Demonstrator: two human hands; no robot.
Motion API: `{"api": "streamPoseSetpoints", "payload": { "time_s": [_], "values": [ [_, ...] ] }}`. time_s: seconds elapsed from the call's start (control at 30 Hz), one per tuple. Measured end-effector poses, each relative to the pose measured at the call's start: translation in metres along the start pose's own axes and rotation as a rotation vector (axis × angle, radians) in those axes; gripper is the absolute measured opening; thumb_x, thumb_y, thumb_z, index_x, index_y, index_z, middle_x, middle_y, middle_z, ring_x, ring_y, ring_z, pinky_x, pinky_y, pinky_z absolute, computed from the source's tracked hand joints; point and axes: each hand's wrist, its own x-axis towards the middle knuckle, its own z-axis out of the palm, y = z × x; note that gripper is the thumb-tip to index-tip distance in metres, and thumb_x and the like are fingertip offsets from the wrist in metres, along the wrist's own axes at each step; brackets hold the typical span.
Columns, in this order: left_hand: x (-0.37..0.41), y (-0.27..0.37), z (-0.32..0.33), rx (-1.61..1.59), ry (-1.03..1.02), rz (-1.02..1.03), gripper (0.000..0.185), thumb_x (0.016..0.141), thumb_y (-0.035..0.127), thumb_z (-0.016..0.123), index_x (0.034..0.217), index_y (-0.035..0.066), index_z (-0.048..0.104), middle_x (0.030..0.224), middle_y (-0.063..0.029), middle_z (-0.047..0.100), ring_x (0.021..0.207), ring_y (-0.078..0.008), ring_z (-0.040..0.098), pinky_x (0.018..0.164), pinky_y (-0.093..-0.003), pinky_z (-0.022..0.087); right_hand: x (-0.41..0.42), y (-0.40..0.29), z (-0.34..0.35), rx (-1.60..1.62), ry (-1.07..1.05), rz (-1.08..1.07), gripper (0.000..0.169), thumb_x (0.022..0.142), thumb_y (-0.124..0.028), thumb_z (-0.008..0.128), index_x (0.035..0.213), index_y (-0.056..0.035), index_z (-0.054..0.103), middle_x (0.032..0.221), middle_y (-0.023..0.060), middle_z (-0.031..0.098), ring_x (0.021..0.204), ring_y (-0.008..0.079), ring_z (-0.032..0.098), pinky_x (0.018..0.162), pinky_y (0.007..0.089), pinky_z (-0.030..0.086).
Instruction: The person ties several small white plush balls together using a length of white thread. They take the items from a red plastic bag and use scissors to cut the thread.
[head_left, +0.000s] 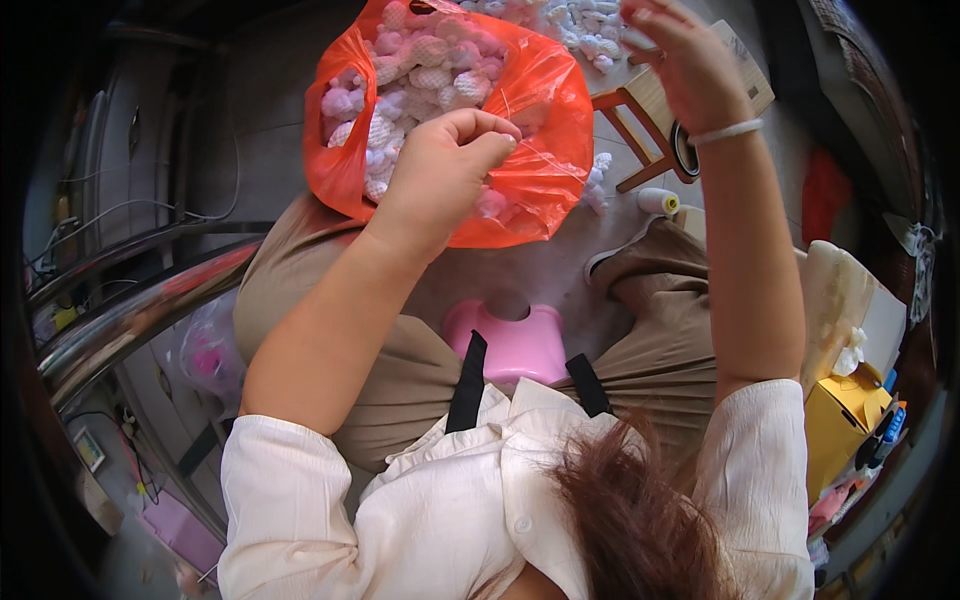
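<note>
My left hand (450, 169) is held over a red plastic bag (551, 127), thumb and forefinger pinched together on a thin pale thread (544, 154). Inside the bag lie many small crocheted or knitted pieces (431, 75) in white, pink and lilac. My right hand (694, 71) is raised at the upper right, above a small wooden stool. It is blurred, with its fingertips near the picture's top edge, so whether it holds anything is unclear. A white band circles that wrist.
More white pieces (577, 26) lie on the floor beyond the bag. Right of it are the wooden stool (649, 101), a roll of tape (684, 150) and a thread cone (658, 201). A yellow box (836, 427) stands at right, a metal rail (150, 322) at left, a pink stool (517, 341) between my legs.
</note>
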Motion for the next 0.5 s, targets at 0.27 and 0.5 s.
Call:
{"api": "streamPoseSetpoints", "payload": {
  "time_s": [0.27, 0.5],
  "values": [
    [0.008, -0.016, 0.004, -0.291, 0.021, -0.222, 0.021, 0.089, 0.012, 0.052, 0.103, -0.003, 0.056, 0.096, -0.0117, 0.060, 0.089, -0.0190, 0.059, 0.078, -0.0305, 0.049, -0.053, 0.133, -0.007, -0.857, 0.197, 0.479, 0.028, 0.073, -0.012, 0.059, 0.098, -0.0065, 0.067, 0.092, 0.0175, 0.066, 0.090, 0.0305, 0.063, 0.080, 0.0342, 0.048],
    [0.024, -0.064, 0.025, -0.332, -0.068, -0.455, 0.025, 0.092, 0.019, 0.050, 0.103, -0.003, 0.055, 0.100, -0.0143, 0.059, 0.092, -0.0221, 0.059, 0.082, -0.0339, 0.049, -0.069, 0.170, -0.031, -0.541, -0.330, 0.570, 0.025, 0.079, -0.012, 0.060, 0.102, -0.0034, 0.064, 0.081, -0.0011, 0.063, 0.068, 0.0060, 0.052, 0.059, 0.0225, 0.041]
  ]
}}
